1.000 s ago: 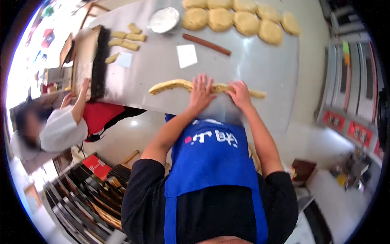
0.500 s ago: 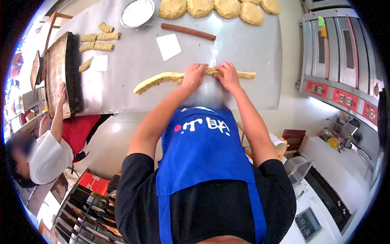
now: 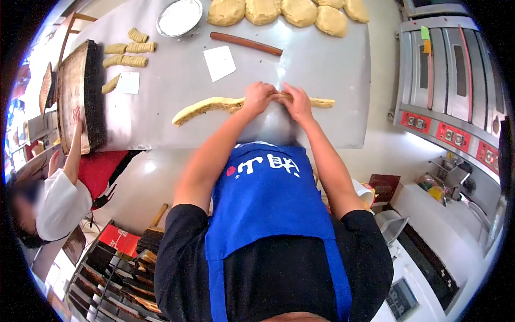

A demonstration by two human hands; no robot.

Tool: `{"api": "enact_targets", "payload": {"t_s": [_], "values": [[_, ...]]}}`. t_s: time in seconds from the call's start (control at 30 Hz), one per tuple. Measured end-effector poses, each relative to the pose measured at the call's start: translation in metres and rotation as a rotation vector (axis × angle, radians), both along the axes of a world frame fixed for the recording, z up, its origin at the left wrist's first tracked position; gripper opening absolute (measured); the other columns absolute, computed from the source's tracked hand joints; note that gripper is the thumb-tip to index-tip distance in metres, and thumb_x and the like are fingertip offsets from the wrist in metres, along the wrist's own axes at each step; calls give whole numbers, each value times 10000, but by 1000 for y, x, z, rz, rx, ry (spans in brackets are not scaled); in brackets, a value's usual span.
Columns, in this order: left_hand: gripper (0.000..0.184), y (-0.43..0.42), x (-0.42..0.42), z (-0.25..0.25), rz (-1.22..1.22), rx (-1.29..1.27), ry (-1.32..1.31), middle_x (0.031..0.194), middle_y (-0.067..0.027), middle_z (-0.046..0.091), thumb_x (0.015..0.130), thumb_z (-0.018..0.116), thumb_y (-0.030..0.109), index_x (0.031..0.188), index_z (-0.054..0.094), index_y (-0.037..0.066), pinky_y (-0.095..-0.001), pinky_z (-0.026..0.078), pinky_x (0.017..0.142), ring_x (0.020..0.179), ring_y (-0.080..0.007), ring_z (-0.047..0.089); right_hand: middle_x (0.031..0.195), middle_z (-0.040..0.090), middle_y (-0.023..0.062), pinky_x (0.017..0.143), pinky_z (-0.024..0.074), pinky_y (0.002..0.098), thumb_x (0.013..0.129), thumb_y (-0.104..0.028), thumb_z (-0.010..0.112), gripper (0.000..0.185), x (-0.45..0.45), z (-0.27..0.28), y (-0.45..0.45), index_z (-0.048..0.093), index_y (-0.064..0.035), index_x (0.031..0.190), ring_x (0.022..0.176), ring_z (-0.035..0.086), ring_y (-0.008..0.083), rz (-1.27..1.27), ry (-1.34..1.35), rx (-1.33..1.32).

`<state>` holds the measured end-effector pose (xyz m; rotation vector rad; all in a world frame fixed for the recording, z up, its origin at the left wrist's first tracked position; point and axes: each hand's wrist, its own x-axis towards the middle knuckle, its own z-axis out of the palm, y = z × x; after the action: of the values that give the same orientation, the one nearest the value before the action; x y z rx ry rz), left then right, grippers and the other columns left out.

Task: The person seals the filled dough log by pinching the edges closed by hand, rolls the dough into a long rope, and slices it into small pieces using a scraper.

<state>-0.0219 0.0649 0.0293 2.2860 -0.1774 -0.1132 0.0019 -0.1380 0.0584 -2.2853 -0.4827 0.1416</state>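
Desk (image 3: 327, 64): smooth metal — glossy
Dough strip (image 3: 206, 105): matt, rough-edged
Stick (image 3: 245, 43), twelve o'clock: smooth wood
Apron (image 3: 268, 206), six o'clock: cloth — matt

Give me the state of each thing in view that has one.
Dough roll: stretched out, middle hidden
Left hand: fingers bent, on the roll
Right hand: fingers curled, on the roll
Wooden rod: lying untouched
Bowl: upright, holding white powder
Dough mounds: rounded
Small dough pieces: ridged
White cards: flat
Oven doors: appear shut
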Motion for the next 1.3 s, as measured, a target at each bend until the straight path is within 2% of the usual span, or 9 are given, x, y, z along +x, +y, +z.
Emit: {"api": "enact_targets", "payload": {"t_s": [0.3, 0.4, 0.53, 0.6, 0.73, 0.8, 0.9, 1.07, 1.3], "values": [[326, -14, 2, 4, 185, -291, 172, 1078, -132, 800, 867, 821, 113, 1181, 745, 67, -448, 581, 916, 999, -344, 733, 1021, 790, 119, 915, 552, 449, 865, -135, 795, 237, 4, -11, -7, 806, -68, 1092, 992, 713, 337, 35, 65, -16], [394, -13, 2, 3, 160, -270, 176, 1042, -151, 799, 855, 839, 126, 1225, 724, 60, -426, 599, 883, 971, -344, 752, 952, 793, 111, 910, 543, 449, 850, -121, 790, 142, 7, -6, -4, 831, -75, 977, 946, 716, 332, -23, -80, 57], [431, -22, -16, 12, 229, -144, 212, 1076, -142, 793, 842, 857, 145, 1240, 720, 54, -447, 563, 972, 1056, -354, 729, 910, 777, 97, 887, 530, 451, 842, -113, 776, 211, 12, -15, -4, 841, -115, 1043, 914, 687, 337, 166, -66, 62], [410, -28, -36, 19, 433, -57, -110, 1114, -116, 779, 822, 872, 174, 1192, 737, 59, -465, 495, 1064, 1130, -356, 693, 875, 782, 91, 867, 535, 432, 848, -194, 809, 194, 14, -12, -4, 838, -93, 1012, 899, 697, 327, 135, -49, -43], [306, -15, -49, 32, 408, 235, -323, 1133, -86, 765, 851, 841, 190, 1113, 740, 67, -473, 438, 1104, 1151, -359, 664, 873, 783, 96, 875, 527, 450, 845, -178, 799, 224, 23, -9, -9, 847, -128, 1059, 897, 684, 322, 218, -12, -81], [202, 8, -47, 25, 172, 213, -247, 1110, -82, 765, 893, 789, 180, 1055, 727, 77, -471, 445, 1083, 1120, -351, 674, 916, 790, 105, 871, 534, 457, 849, -208, 807, 236, 28, -6, -4, 842, -114, 1062, 909, 685, 322, 259, 67, -3], [127, 17, -37, 26, 185, 160, 46, 1088, -89, 765, 930, 742, 175, 1022, 724, 89, -479, 455, 1041, 1092, -352, 673, 956, 797, 105, 871, 545, 454, 850, -241, 814, 251, 22, -5, 3, 837, -100, 1056, 910, 688, 325, 276, -106, 67], [173, 14, -23, 12, 191, 42, -228, 973, -85, 751, 904, 780, 241, 1011, 740, 110, -461, 459, 916, 987, -319, 661, 1024, 802, 99, 878, 554, 445, 875, -230, 796, 242, 12, -15, 12, 820, -79, 1061, 971, 697, 337, 256, -104, -3], [186, 14, -15, 5, 164, -144, 55, 892, -87, 773, 860, 829, 202, 1005, 771, 102, -466, 528, 879, 971, -328, 700, 978, 783, 132, 893, 549, 466, 883, -254, 808, 247, 6, -4, 25, 821, -62, 1038, 954, 685, 360, 185, 48, -59]]}}
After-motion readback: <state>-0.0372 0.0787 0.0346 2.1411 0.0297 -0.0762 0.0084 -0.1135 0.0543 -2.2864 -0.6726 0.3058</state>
